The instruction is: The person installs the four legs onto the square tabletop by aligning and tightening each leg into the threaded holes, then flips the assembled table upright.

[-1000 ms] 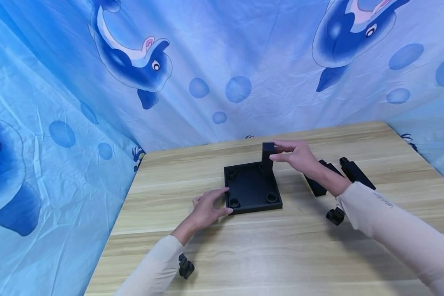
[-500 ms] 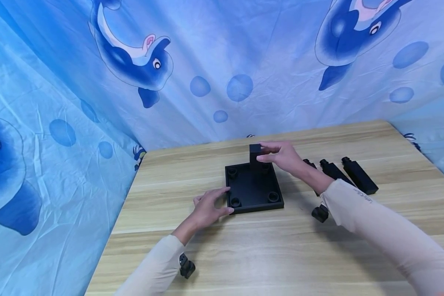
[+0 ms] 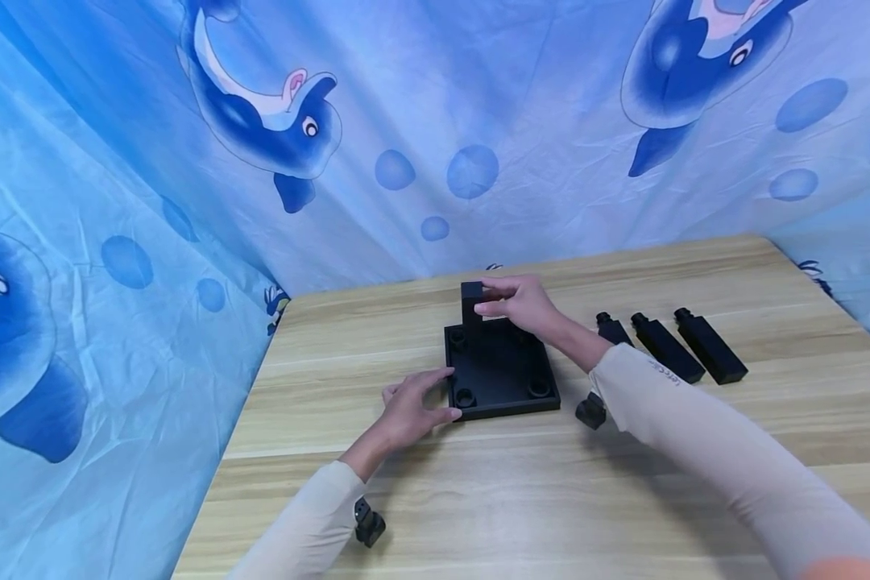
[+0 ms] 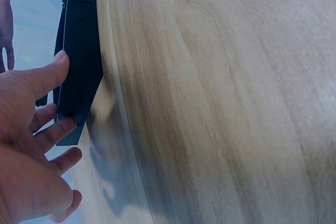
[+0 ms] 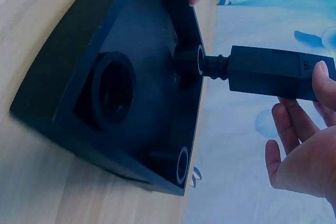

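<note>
Black pegged post (image 3: 471,304) pinched, the right hand (image 3: 524,306) hovers above a socketed tray (image 3: 499,369) the unclenched left hand (image 3: 412,412) touches.

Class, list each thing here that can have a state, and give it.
Base: flat on the table, socket side up
Near sockets: both empty
Held leg: upright, ridged end down at the far left socket; whether inserted, unclear
Right hand: gripping the held leg
Left hand: touching the base's near left corner
Three loose legs: lying down, one partly hidden
</note>
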Tool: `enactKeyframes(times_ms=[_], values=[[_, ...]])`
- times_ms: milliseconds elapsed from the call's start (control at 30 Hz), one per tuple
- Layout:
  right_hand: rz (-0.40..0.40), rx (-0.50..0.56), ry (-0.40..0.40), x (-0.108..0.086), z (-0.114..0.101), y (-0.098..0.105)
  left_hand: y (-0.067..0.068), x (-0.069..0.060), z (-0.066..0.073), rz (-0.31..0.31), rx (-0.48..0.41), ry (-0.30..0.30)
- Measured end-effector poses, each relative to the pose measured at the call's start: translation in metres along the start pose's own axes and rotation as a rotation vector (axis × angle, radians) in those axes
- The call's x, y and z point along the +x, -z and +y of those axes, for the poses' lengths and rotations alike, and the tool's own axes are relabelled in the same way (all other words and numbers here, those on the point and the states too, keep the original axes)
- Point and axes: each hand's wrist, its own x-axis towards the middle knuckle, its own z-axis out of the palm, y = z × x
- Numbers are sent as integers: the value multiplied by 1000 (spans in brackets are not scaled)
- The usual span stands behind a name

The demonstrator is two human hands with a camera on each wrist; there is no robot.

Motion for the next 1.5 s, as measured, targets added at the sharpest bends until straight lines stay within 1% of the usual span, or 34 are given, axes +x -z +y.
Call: enactKeyframes(times_ms=[200,267,467,600,800,967,1100,1300,1500], values=[[9,1,37,7,4,-12,0,-1,0,-5,3,18],[12,4,47,9,6,-15,-1,-1,0,-3,8,12],[20,5,33,13,12,-21,-3,-1,0,-10,2,-6],[20,-13,23,15,15,-24,-3,0,1,-14,7,-9],[8,-2,6,18,17,-28,-2,1,1,-25,15,-9],[14,-72,26,21,14,-31,1,0,2,-26,13,-6],[24,-117,61,23,13,-35,1,1,2,-29,16,-6],[59,-177,104,22,10,-40,1,1,1,-22,13,-6],[111,-314,144,22,10,-42,0,1,0,-15,22,-12]])
